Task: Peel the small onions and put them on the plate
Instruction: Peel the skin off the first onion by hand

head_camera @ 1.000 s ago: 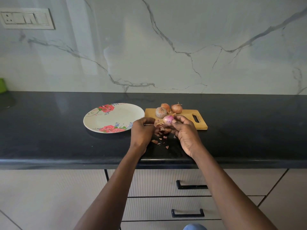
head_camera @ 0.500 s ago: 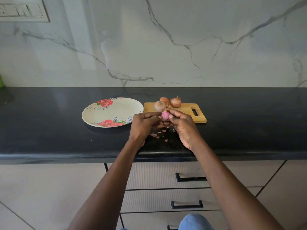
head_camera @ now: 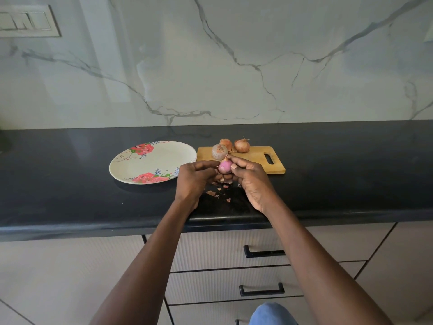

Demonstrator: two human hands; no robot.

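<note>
A small, mostly peeled pink onion (head_camera: 224,165) is held between both hands above the black counter. My right hand (head_camera: 251,181) pinches it with thumb and fingers from the right. My left hand (head_camera: 195,179) has its fingers curled against the onion's left side. Three unpeeled brown onions (head_camera: 219,151) (head_camera: 226,144) (head_camera: 241,145) sit on the left end of a wooden cutting board (head_camera: 255,158). A white plate with red flowers (head_camera: 150,161) lies left of the board with nothing on it.
Bits of onion skin (head_camera: 212,193) lie on the counter (head_camera: 70,184) below my hands. The counter's front edge runs just under my wrists, with drawers and black handles (head_camera: 263,253) beneath. A marble wall stands behind.
The onion has turned between my fingers and shows more bare pink flesh. Both hands stay close together in front of the board.
</note>
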